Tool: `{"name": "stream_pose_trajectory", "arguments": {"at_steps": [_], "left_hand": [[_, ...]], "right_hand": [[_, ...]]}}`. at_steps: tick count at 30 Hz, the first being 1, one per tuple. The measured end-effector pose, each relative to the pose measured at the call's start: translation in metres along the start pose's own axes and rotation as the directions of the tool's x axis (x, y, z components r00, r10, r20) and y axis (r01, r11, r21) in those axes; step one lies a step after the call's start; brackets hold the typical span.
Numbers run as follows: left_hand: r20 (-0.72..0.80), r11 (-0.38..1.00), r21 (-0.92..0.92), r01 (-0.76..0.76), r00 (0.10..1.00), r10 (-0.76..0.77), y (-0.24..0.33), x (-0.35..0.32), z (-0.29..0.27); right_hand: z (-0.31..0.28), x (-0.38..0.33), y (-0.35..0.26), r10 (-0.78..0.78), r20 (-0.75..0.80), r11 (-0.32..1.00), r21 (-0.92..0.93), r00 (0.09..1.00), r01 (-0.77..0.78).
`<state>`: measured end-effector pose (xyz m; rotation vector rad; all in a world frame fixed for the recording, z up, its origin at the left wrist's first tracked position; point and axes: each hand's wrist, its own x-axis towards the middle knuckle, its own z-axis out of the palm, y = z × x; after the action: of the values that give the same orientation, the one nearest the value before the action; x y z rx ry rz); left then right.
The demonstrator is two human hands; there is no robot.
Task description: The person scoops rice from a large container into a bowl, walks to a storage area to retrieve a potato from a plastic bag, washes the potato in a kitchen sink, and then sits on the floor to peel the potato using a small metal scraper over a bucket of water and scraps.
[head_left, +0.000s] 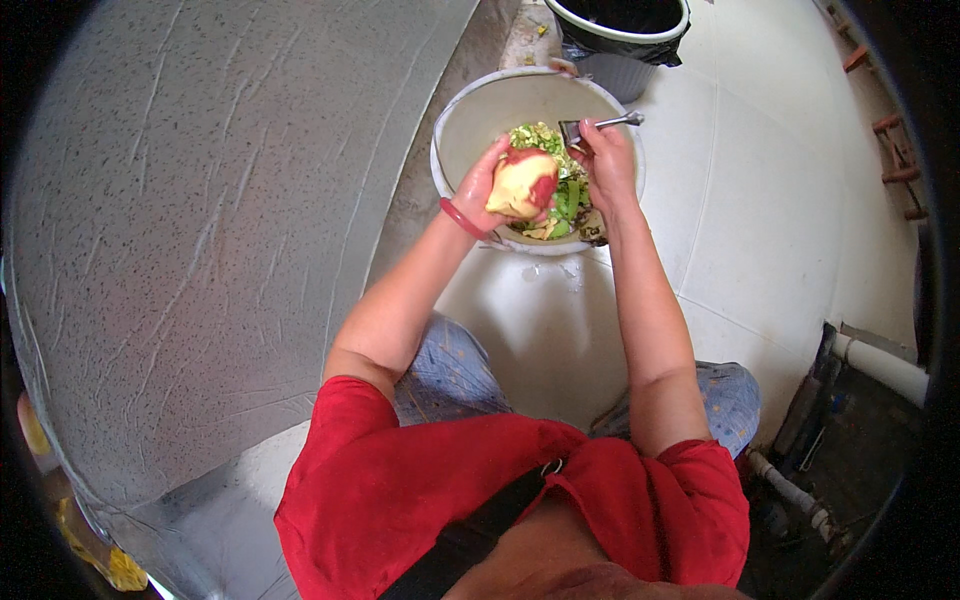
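Observation:
My left hand grips a partly peeled red-skinned fruit, its pale flesh showing, held over a white bucket. A red bangle circles that wrist. My right hand holds a metal peeler just right of the fruit, the blade near the fruit's top edge. The bucket holds green and yellow peelings under both hands.
A large speckled grey surface fills the left side. A black-lined bin stands beyond the bucket. White floor tiles spread to the right, with white pipes at the right edge. My knees in blue patterned cloth are below.

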<state>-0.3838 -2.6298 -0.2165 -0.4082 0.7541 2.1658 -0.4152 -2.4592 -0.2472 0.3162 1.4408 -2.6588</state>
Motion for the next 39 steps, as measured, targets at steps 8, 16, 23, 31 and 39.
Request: {"name": "stream_pose_trajectory", "arguments": {"at_steps": [8, 16, 23, 31, 39], "left_hand": [[-0.235, 0.971, 0.114, -0.210, 0.944, 0.232, 0.009, -0.004, -0.001], [-0.179, 0.958, 0.183, -0.219, 0.951, 0.251, 0.011, -0.005, -0.002], [-0.052, 0.945, 0.234, -0.230, 0.967, 0.249, 0.007, -0.009, 0.004], [-0.203, 0.936, 0.162, -0.314, 0.917, 0.343, 0.014, -0.001, -0.014], [-0.205, 0.874, 0.348, -0.338, 0.883, 0.423, 0.009, 0.001, -0.010]], "right_hand": [[0.032, -0.032, 0.005, 0.028, 0.328, 0.981, -0.189, 0.944, 0.036], [0.030, -0.024, 0.015, -0.137, 0.334, 0.899, -0.354, 0.933, 0.259], [0.007, -0.003, 0.019, 0.102, 0.144, 0.995, -0.035, 0.984, -0.098], [0.027, -0.024, 0.012, 0.021, 0.391, 0.998, -0.065, 0.920, 0.005], [0.034, -0.022, 0.016, -0.017, 0.355, 0.958, -0.261, 0.935, 0.117]]}}
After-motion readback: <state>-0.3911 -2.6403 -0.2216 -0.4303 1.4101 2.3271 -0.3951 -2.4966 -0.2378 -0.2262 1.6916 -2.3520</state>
